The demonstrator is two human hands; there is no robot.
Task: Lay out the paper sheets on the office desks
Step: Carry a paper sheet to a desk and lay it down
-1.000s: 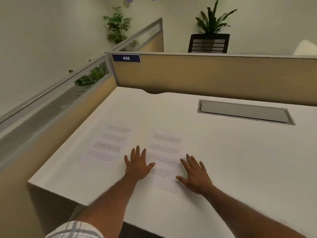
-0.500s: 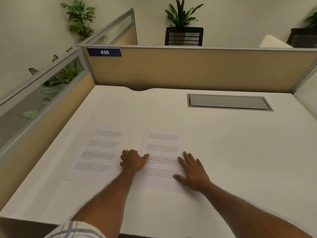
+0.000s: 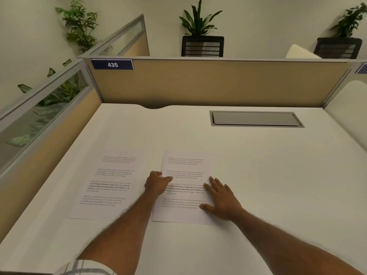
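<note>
Partition (image 3: 218, 84) 435, hatch (image 3: 256, 119), plants (image 3: 200, 18), 2 sheets (image 3: 111, 185)

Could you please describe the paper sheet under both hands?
The paper sheet is white, printed with four small text blocks, one partly bold. It lies flat on the white desk, apart from a similar sheet to its left. The left hand grips its left edge; the right hand rests flat on its right edge.

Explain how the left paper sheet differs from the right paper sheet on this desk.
The left sheet lies free; the right sheet is under both hands: the left hand pinches its edge, the right hand presses flat on it. The left sheet sits nearer the side partition, the right sheet nearer the desk middle. Both are white, printed.
</note>
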